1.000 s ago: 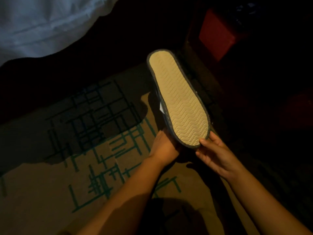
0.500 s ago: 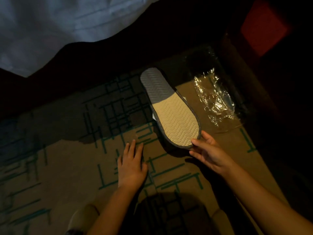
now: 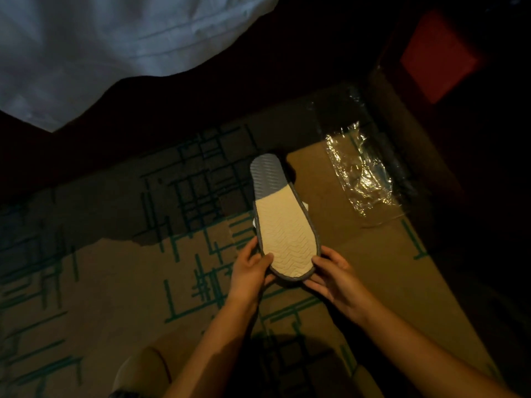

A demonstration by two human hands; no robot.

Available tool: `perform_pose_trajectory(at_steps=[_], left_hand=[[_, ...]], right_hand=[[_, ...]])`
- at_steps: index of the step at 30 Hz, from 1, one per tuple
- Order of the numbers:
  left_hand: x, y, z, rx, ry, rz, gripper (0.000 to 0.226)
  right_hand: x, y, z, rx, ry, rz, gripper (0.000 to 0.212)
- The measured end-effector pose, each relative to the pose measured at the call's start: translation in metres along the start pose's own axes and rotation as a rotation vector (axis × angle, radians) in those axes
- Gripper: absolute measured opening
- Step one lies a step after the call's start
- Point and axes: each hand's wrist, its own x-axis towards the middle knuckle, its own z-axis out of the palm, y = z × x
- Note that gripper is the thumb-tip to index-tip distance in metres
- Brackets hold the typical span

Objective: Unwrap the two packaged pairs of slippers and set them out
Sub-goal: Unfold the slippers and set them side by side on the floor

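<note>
A pair of slippers (image 3: 283, 225), stacked sole-up, shows a pale ridged sole with a dark grey rim above the carpet. A bit of white shows under its sides. My left hand (image 3: 250, 268) grips the near end from the left, thumb on the sole. My right hand (image 3: 330, 272) holds the same end from the right. An empty clear plastic wrapper (image 3: 360, 173) lies crumpled on the carpet to the upper right, apart from the hands.
The floor is a tan carpet (image 3: 120, 297) with teal line patterns. A white bedsheet (image 3: 100, 44) hangs at the upper left over a dark bed base. Dark furniture with a red panel (image 3: 436, 56) stands at the right. My knees show at the bottom edge.
My left hand has lifted off the carpet and taken hold of the slippers' near end. The slippers have turned a little straighter, pointing away from me.
</note>
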Motion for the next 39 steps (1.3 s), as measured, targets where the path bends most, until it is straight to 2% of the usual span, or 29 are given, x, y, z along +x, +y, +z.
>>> perform_pose_trajectory(at_steps=[3, 5, 8, 9, 11, 13, 16, 18, 19, 23, 26, 27, 29, 32, 34, 36, 37, 39], left_hand=[[0.000, 0.000, 0.002, 0.375, 0.147, 0.200, 0.059], [-0.005, 0.004, 0.010, 0.436, 0.148, 0.305, 0.062], [-0.011, 0.006, 0.025, 0.454, 0.125, 0.207, 0.078], [-0.010, 0.006, 0.028, 0.444, 0.133, 0.196, 0.075], [-0.014, 0.011, 0.029, 0.446, 0.149, 0.228, 0.053], [-0.019, 0.017, 0.026, 0.421, 0.111, 0.227, 0.030], [-0.021, 0.020, 0.021, 0.348, -0.013, 0.207, 0.020], [-0.019, 0.021, 0.015, 0.288, -0.062, 0.206, 0.047], [-0.018, 0.021, 0.012, 0.231, -0.071, 0.193, 0.051], [-0.013, 0.019, -0.006, -0.016, 0.001, 0.159, 0.027], [-0.014, 0.017, -0.020, -0.198, 0.097, 0.071, 0.033], [-0.014, 0.015, -0.024, -0.190, 0.139, 0.067, 0.032], [-0.013, 0.007, -0.035, 0.031, 0.264, 0.164, 0.016], [-0.001, -0.013, -0.055, 0.564, 0.388, 0.407, 0.055], [0.003, -0.020, -0.059, 0.801, 0.338, 0.514, 0.069], [0.005, -0.026, -0.056, 1.082, 0.193, 0.652, 0.076], [0.005, -0.029, -0.053, 1.188, 0.104, 0.681, 0.077], [0.010, -0.038, -0.046, 1.317, -0.010, 0.621, 0.073]], right_hand=[[-0.002, -0.005, -0.004, -0.115, 0.049, -0.086, 0.031], [-0.006, -0.006, 0.002, -0.181, 0.066, -0.155, 0.026], [-0.008, -0.003, 0.016, -0.221, 0.075, -0.242, 0.030], [-0.008, -0.001, 0.019, -0.231, 0.066, -0.256, 0.032], [-0.009, 0.001, 0.024, -0.249, 0.032, -0.263, 0.032], [-0.010, 0.000, 0.025, -0.230, -0.002, -0.247, 0.028], [-0.011, -0.004, 0.022, -0.200, -0.015, -0.213, 0.022], [-0.010, -0.008, 0.020, -0.181, -0.006, -0.210, 0.018], [-0.009, -0.009, 0.020, -0.181, 0.010, -0.216, 0.015], [-0.005, -0.012, 0.019, -0.212, 0.187, -0.296, 0.019], [-0.006, -0.018, 0.009, -0.310, 0.309, -0.351, 0.015], [-0.007, -0.020, 0.006, -0.319, 0.334, -0.354, 0.011], [-0.008, -0.023, 0.002, -0.318, 0.367, -0.354, 0.015], [-0.010, -0.027, 0.002, -0.344, 0.388, -0.355, 0.014], [-0.010, -0.027, 0.003, -0.338, 0.397, -0.351, 0.013], [-0.009, -0.028, 0.002, -0.320, 0.403, -0.342, 0.014], [-0.009, -0.028, 0.002, -0.314, 0.405, -0.332, 0.011], [-0.010, -0.029, 0.001, -0.315, 0.406, -0.322, 0.014]])
